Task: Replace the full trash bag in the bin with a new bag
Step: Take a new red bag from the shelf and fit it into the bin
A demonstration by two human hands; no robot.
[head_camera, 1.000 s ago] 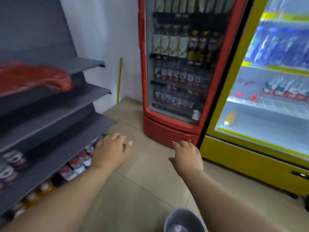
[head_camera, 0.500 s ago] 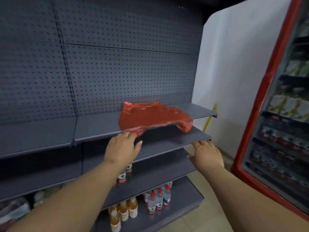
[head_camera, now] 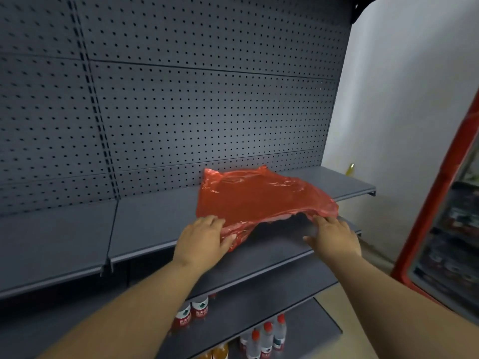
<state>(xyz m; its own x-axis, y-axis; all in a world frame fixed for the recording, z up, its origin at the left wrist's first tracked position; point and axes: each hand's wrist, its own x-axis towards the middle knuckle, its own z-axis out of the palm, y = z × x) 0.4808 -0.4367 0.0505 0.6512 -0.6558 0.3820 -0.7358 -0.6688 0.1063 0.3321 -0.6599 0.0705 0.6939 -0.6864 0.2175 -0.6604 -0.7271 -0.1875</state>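
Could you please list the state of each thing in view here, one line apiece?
Red bag: empty, flattened on the upper shelf, front edge hanging over the lip.
Left hand: open, fingers touching the bag's front corner.
Right hand: open, at the bag's right edge; contact unclear.
Upper shelf: holds only the bag.
Water bottles: upright, capped, on the lower shelf.

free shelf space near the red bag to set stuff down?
Top shelf is bare left of the red bag, plus a strip right of it. Bag's front edge is crowded by the left hand and right hand.
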